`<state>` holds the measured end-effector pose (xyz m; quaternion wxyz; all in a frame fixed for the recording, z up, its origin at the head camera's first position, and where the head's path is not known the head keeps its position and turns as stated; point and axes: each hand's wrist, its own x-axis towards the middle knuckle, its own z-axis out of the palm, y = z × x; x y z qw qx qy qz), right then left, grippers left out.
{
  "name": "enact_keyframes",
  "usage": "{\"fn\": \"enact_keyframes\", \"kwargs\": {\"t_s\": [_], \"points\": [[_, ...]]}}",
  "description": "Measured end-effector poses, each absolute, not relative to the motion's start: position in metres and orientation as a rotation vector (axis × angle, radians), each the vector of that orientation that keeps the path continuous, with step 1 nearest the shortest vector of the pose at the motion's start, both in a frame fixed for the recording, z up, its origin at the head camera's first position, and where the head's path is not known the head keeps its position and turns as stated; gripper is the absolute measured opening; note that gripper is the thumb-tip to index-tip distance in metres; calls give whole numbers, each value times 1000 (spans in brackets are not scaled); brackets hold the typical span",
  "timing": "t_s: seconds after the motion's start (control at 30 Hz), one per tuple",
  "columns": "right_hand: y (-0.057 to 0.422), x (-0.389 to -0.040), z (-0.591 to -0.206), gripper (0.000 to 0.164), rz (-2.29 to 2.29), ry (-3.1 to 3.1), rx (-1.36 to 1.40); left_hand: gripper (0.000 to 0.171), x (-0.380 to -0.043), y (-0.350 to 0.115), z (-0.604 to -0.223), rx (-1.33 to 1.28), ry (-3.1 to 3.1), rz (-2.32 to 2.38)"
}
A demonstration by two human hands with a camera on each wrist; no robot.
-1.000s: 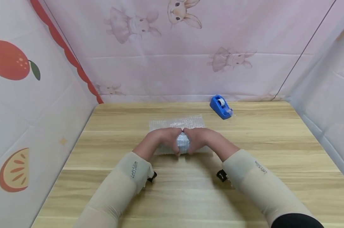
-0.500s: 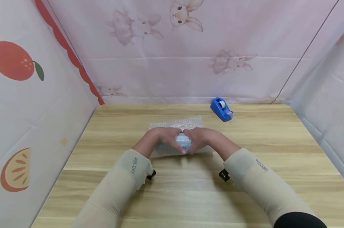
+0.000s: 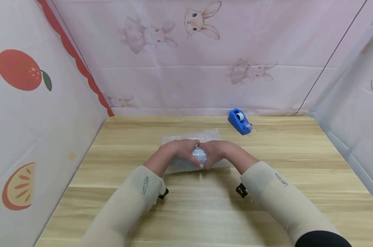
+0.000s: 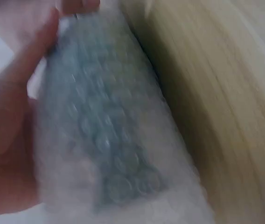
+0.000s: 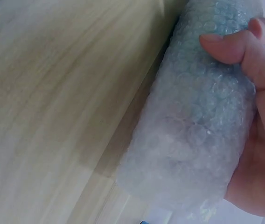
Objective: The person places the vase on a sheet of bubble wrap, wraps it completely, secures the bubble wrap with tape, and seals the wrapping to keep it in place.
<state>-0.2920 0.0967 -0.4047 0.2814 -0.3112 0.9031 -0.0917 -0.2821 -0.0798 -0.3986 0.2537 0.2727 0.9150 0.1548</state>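
Bubble wrap point(image 3: 200, 156) lies rolled round a bluish-green thing in the middle of the table. My left hand point(image 3: 184, 150) grips the roll from the left, its thumb along the near side. From the right my right hand point(image 3: 213, 151) holds it too, and the fingertips of both hands meet over the top. In the left wrist view the blurred wrap point(image 4: 118, 107) shows the darker, greenish thing inside, whose kind I cannot tell. A thumb point(image 5: 228, 46) presses on the wrap point(image 5: 188, 140) in the right wrist view. More wrap shows behind the hands.
A blue tape dispenser point(image 3: 239, 121) stands at the back of the wooden table point(image 3: 198, 212), right of the wrap. Printed cloth walls point(image 3: 186, 85) close in the table at the back and both sides.
The head view has tilted slightly up. My left thumb has slid a little to the right across the roll's near side. Both hands have kept hold of the wrap.
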Motion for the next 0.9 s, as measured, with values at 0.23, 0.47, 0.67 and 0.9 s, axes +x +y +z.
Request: {"fn": "enact_keyframes", "kwargs": {"t_s": [0.23,0.47,0.67,0.9], "points": [[97,-295,-406,86,-266,2373,-793,112,-243,-67,-404,697,2836,19],[96,-294,-404,64,-344,2355,-785,91,-247,-74,-419,679,2890,131],[104,-295,-410,65,-451,2321,-752,78,-255,-76,-418,763,2819,217],[114,-292,-409,85,-524,2374,-771,75,-262,-80,-416,704,2736,337]]}}
